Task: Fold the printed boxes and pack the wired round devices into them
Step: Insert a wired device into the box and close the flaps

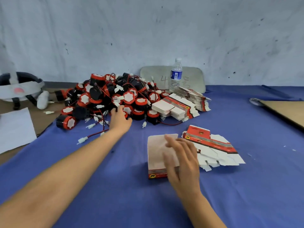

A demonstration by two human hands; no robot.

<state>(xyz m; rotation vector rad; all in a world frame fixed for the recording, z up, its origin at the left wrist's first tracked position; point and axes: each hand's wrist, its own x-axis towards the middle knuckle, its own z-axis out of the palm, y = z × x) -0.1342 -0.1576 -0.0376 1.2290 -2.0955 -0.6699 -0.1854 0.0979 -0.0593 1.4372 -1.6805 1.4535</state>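
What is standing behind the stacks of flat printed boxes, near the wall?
A water bottle stands behind the flat box stacks, in front of a grey board leaning on the wall. The stacks hide the bottle's base and the board's lower edge.

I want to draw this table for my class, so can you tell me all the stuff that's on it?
round devices: a big pile, too many to count, black and red with white tops, far left of the blue cloth
flat boxes: two stacks, white and red, right of the pile
loose flat boxes: a few, white and red, near right
folded box: one, white inside, red edge, middle
water bottle: one, clear with blue label, at the back
white paper: one sheet, far left
brown board: one, far right
left hand: reaching into the pile
right hand: open, on the folded box
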